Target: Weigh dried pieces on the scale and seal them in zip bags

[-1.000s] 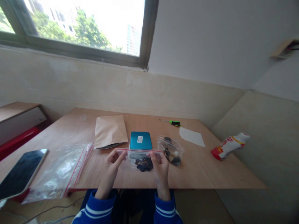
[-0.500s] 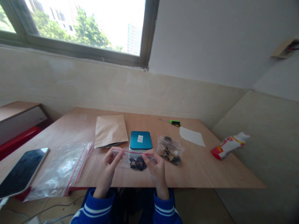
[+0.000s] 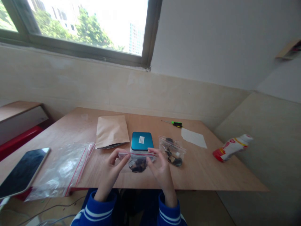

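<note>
A small clear zip bag [image 3: 137, 161] with a red seal strip and dark pieces inside is held up over the table's near edge. My left hand [image 3: 112, 168] pinches its top left end. My right hand [image 3: 160, 168] pinches its top right end, fingers curled toward the seal. Just behind the bag lies a teal flat box [image 3: 142, 141] with a white label. Another filled clear bag [image 3: 172, 151] rests on the wooden table [image 3: 207, 169] to the right of my right hand.
A brown paper pouch [image 3: 111, 131] lies left of the teal box. Empty zip bags [image 3: 62, 168] and a dark tablet [image 3: 22, 172] sit at the left. A green-handled screwdriver [image 3: 174, 123], white paper [image 3: 194, 138] and a red-white bottle [image 3: 231, 147] are to the right.
My hands have moved closer together along the bag's seal strip. The bag has bunched narrower and shifted slightly left.
</note>
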Available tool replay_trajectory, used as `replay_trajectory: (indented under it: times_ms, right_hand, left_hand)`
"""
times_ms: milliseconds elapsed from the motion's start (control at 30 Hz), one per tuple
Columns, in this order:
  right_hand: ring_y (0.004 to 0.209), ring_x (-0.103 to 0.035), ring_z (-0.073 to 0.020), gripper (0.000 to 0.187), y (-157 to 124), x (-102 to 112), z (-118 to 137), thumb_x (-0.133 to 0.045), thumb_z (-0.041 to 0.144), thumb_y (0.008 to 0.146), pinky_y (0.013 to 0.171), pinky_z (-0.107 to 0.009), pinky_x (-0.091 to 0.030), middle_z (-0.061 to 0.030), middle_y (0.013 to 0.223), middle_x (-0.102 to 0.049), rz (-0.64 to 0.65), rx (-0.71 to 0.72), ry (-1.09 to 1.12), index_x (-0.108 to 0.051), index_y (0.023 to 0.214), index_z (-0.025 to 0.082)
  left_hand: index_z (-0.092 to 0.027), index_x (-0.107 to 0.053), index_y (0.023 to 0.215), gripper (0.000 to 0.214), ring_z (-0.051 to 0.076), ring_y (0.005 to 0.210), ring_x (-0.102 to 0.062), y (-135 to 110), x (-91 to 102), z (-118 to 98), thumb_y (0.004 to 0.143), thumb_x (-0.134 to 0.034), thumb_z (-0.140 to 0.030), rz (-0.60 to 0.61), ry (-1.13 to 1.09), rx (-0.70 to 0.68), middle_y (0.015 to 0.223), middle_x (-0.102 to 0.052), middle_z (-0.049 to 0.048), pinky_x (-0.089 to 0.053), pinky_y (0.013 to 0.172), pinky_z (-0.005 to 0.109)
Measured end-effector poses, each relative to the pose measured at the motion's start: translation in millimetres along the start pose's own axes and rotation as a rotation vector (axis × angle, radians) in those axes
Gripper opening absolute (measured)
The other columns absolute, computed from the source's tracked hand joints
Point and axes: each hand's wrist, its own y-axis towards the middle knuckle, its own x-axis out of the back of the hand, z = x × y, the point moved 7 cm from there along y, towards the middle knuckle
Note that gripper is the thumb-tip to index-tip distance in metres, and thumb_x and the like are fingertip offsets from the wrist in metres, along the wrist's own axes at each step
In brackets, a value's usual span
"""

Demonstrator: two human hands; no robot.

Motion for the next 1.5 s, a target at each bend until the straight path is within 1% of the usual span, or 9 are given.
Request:
replay_trajectory:
  times_ms: [67, 167, 400, 467, 667, 1033, 1200, 1400, 1500]
  right_hand:
    - [0.102, -0.059, -0.023, 0.026, -0.9, -0.8, 10.0, -0.062, 0.022, 0.085, 0.094, -0.041, -0.041, -0.0043, 0.106, -0.068, 0.038, 0.062, -0.095, -0.064, 0.11, 0.024]
    - [0.102, -0.058, -0.0229, 0.021, -1.9, -6.3, 22.2, -0.063, 0.022, 0.086, 0.092, -0.039, -0.039, -0.003, 0.104, -0.068, 0.081, 0.118, -0.135, -0.066, 0.106, 0.026]
    - [0.086, -0.058, -0.0186, 0.004, -1.7, -12.1, 29.9, -0.065, 0.021, 0.086, 0.081, -0.033, -0.041, -0.0003, 0.085, -0.066, 0.025, 0.15, -0.109, -0.067, 0.088, 0.024]
    - [0.084, -0.059, -0.0175, 0.006, -2.2, -12.3, 30.2, -0.064, 0.019, 0.087, 0.08, -0.032, -0.041, 0.0002, 0.083, -0.065, 0.012, 0.157, -0.097, -0.067, 0.084, 0.023]
    - [0.084, -0.06, -0.0176, 0.008, -2.7, -17.4, 28.0, -0.058, 0.017, 0.09, 0.08, -0.033, -0.041, -0.0004, 0.084, -0.066, 0.011, 0.136, -0.03, -0.063, 0.085, 0.022]
    - [0.085, -0.06, -0.0173, 0.004, -4.7, -27.5, 33.4, -0.057, 0.019, 0.091, 0.082, -0.033, -0.038, 0.0005, 0.086, -0.066, 0.03, 0.135, -0.068, -0.06, 0.089, 0.022]
    - [0.079, -0.059, -0.0163, 0.011, -4.4, -27.9, 28.7, -0.057, 0.016, 0.091, 0.079, -0.031, -0.036, 0.002, 0.08, -0.065, -0.057, 0.154, -0.108, -0.058, 0.081, 0.021]
    - [0.075, -0.056, -0.0162, 0.019, -7.9, -31.8, 22.1, -0.051, 0.011, 0.091, 0.079, -0.031, -0.037, 0.0019, 0.075, -0.062, -0.177, 0.169, -0.198, -0.056, 0.076, 0.021]
    - [0.073, -0.055, -0.0168, 0.021, -9.6, -33.2, 18.2, -0.047, 0.011, 0.092, 0.078, -0.032, -0.038, 0.0009, 0.073, -0.061, -0.22, 0.167, -0.223, -0.055, 0.075, 0.021]
  left_hand:
    - [-0.02, -0.065, 0.079, 0.016, 0.014, 0.073, -0.06, -0.9, -3.9, -1.7, 0.081, -0.066, -0.037, 0.041, 0.062, -0.052, 0.073, -0.066, -0.0012, -0.045, 0.069, 0.025]
    - [-0.021, -0.066, 0.08, 0.015, 0.015, 0.074, -0.061, -3.0, -9.3, -6.3, 0.082, -0.065, -0.036, 0.076, 0.106, -0.117, 0.075, -0.066, -0.0008, -0.045, 0.07, 0.026]
    - [-0.02, -0.068, 0.081, 0.012, 0.016, 0.076, -0.063, -4.5, -13.6, -11.3, 0.083, -0.065, -0.032, 0.104, 0.109, -0.172, 0.077, -0.068, 0.0006, -0.046, 0.07, 0.028]
    - [-0.02, -0.069, 0.083, 0.012, 0.016, 0.077, -0.064, -4.6, -13.8, -10.7, 0.083, -0.064, -0.032, 0.107, 0.104, -0.165, 0.079, -0.069, 0.0009, -0.046, 0.071, 0.028]
    - [-0.02, -0.068, 0.084, 0.013, 0.016, 0.077, -0.065, -5.7, -15.7, -13.1, 0.084, -0.063, -0.032, 0.1, 0.117, -0.149, 0.079, -0.069, 0.0007, -0.048, 0.071, 0.028]
    - [-0.021, -0.067, 0.085, 0.009, 0.014, 0.074, -0.065, -8.1, -15.1, -15.4, 0.084, -0.064, -0.029, 0.052, 0.152, -0.217, 0.078, -0.069, -0.0003, -0.051, 0.068, 0.025]
    - [-0.02, -0.066, 0.086, 0.007, 0.014, 0.074, -0.065, -9.4, -18.3, -17.0, 0.085, -0.062, -0.026, 0.042, 0.213, -0.295, 0.079, -0.068, 0.0004, -0.052, 0.068, 0.025]
    - [-0.021, -0.063, 0.085, 0.004, 0.016, 0.072, -0.064, -14.6, -24.7, -16.1, 0.084, -0.062, -0.025, -0.085, 0.309, -0.364, 0.078, -0.066, 0.0008, -0.052, 0.068, 0.028]
    - [-0.021, -0.063, 0.086, 0.005, 0.017, 0.075, -0.064, -17.0, -28.5, -16.2, 0.084, -0.062, -0.026, -0.102, 0.336, -0.36, 0.079, -0.067, 0.0016, -0.052, 0.07, 0.029]
